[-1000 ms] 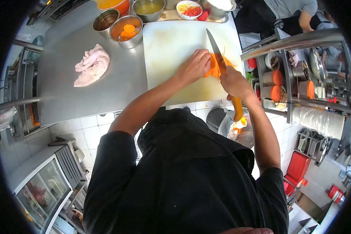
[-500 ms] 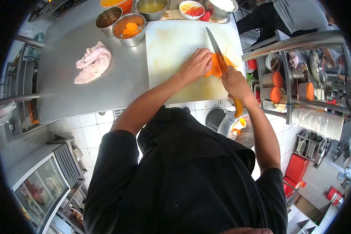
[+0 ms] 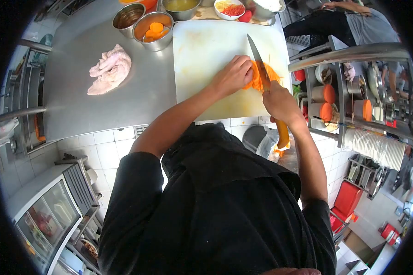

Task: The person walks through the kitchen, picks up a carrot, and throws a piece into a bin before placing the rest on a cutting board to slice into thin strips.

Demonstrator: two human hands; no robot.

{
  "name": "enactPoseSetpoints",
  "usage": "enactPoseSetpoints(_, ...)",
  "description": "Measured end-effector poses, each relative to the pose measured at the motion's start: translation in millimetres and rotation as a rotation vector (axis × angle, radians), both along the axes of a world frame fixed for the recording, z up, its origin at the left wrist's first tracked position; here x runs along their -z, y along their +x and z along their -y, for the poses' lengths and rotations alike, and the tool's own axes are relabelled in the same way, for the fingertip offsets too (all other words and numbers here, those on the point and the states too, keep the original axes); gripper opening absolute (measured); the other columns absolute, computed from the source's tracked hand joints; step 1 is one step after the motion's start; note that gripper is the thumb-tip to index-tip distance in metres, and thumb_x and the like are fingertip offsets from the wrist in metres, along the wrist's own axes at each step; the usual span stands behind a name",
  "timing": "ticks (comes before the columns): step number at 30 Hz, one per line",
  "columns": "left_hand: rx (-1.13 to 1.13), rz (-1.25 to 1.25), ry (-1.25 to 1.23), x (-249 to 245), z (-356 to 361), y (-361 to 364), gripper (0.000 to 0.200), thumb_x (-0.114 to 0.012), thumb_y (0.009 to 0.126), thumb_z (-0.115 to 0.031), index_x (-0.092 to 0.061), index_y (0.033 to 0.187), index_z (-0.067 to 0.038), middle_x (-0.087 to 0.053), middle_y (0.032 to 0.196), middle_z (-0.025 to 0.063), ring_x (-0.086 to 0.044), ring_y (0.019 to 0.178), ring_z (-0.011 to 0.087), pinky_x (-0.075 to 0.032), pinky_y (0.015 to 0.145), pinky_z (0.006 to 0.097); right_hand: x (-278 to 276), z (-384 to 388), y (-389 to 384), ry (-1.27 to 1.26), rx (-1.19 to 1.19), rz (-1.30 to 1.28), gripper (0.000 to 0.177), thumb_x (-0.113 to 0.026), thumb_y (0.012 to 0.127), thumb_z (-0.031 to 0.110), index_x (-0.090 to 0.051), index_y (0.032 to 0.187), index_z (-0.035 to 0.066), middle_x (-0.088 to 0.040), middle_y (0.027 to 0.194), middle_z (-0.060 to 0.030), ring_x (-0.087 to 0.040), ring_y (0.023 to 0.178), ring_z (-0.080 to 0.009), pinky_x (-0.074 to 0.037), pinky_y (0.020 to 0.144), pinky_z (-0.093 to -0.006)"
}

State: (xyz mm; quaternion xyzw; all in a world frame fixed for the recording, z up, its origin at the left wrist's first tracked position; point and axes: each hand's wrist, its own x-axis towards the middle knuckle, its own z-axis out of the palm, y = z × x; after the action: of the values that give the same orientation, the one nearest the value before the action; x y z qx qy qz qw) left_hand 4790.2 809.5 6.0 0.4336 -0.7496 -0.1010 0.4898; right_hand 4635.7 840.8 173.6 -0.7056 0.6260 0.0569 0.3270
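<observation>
My right hand (image 3: 280, 103) grips the yellow handle of a kitchen knife (image 3: 258, 57). The blade points away from me and stands over thin orange carrot slices (image 3: 273, 74) on a white cutting board (image 3: 202, 55). Curled fingers of my left hand (image 3: 234, 74) press on the left end of the carrot, close beside the blade; the fingertips are partly hidden. Left of the board, a piece of pale raw chicken skin or meat (image 3: 110, 69) lies on the steel table.
Behind the chicken are a metal bowl of carrot pieces (image 3: 152, 32) and a dark-filled metal bowl (image 3: 128, 20). A white bowl of shredded food (image 3: 229, 9) stands on a tray. A steel rail and shelf (image 3: 353, 55) adjoin the board's right; another person (image 3: 367, 25) is beyond.
The knife and my right hand have shifted slightly, with sliced carrot now fanned out more on the blade's right. My left hand stays at the carrot. The other person's arm has come into view.
</observation>
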Motion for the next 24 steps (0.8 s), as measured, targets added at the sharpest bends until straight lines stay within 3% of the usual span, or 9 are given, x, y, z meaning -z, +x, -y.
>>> enactPoseSetpoints(4, -0.004, 0.026, -0.006, -0.6, 2.0, 0.7, 0.015, -0.063, 0.089, -0.008, -0.057, 0.099, 0.002, -0.058, 0.108, 0.0164, -0.058, 0.104, 0.0334, -0.05, 0.095, 0.0409, 21.3, 0.1, -10.4, -0.085, -0.021, 0.008, 0.026, -0.049, 0.095, 0.017, -0.053, 0.102, -0.008, -0.068, 0.082, -0.0328, -0.07, 0.077, -0.0471, -0.057, 0.075, -0.0533)
enactPoseSetpoints(7, 0.005, 0.02, -0.024, -3.2, 1.3, 1.3, 0.015, -0.063, 0.089, -0.007, -0.058, 0.099, 0.003, -0.058, 0.107, 0.0169, -0.058, 0.103, 0.0342, -0.051, 0.094, 0.0416, 48.5, -1.4, -13.0, -0.137, -0.03, -0.085, 0.025, -0.046, 0.097, 0.016, -0.051, 0.102, -0.008, -0.067, 0.084, -0.0352, -0.07, 0.063, -0.0431, -0.058, 0.062, -0.0517)
enactPoseSetpoints(10, -0.006, 0.076, -0.07, 4.5, -2.7, -1.1, 0.016, -0.063, 0.088, -0.007, -0.059, 0.099, 0.003, -0.058, 0.107, 0.0175, -0.058, 0.102, 0.0353, -0.051, 0.093, 0.0424, 107.7, -2.5, -17.1, -0.368, -0.047, -0.085, 0.024, -0.047, 0.097, 0.016, -0.051, 0.099, -0.008, -0.066, 0.082, -0.0365, -0.069, 0.068, -0.0489, -0.057, 0.067, -0.0543)
enactPoseSetpoints(12, -0.022, 0.04, -0.038, 3.2, 1.3, 1.4, 0.02, -0.064, 0.087, -0.005, -0.062, 0.105, 0.002, -0.06, 0.114, 0.0172, -0.06, 0.107, 0.0353, -0.052, 0.095, 0.0419, 107.2, 10.0, -18.6, -0.371, -0.084, -0.024, 0.024, -0.048, 0.097, 0.016, -0.051, 0.099, -0.008, -0.066, 0.079, -0.0357, -0.068, 0.069, -0.0504, -0.056, 0.068, -0.0552)
enactPoseSetpoints(21, -0.024, 0.019, -0.068, 0.7, 1.0, 1.1, 0.016, -0.066, 0.086, -0.008, -0.058, 0.095, 0.002, -0.059, 0.105, 0.0174, -0.058, 0.102, 0.0344, -0.051, 0.093, 0.0419, 71.7, 1.3, -21.2, -0.434, -0.129, -0.023, 0.022, -0.047, 0.099, 0.017, -0.049, 0.1, -0.005, -0.065, 0.072, -0.0322, -0.068, 0.058, -0.0425, -0.056, 0.06, -0.0529)
enactPoseSetpoints(24, -0.019, 0.014, -0.058, -0.7, 0.2, 0.6, 0.016, -0.065, 0.086, -0.008, -0.058, 0.095, 0.002, -0.059, 0.105, 0.017, -0.058, 0.101, 0.034, -0.051, 0.093, 0.0417, 67.2, -4.0, -17.0, -0.325, -0.043, -0.012, 0.022, -0.046, 0.099, 0.017, -0.049, 0.1, -0.005, -0.066, 0.075, -0.0326, -0.068, 0.063, -0.045, -0.056, 0.065, -0.0549)
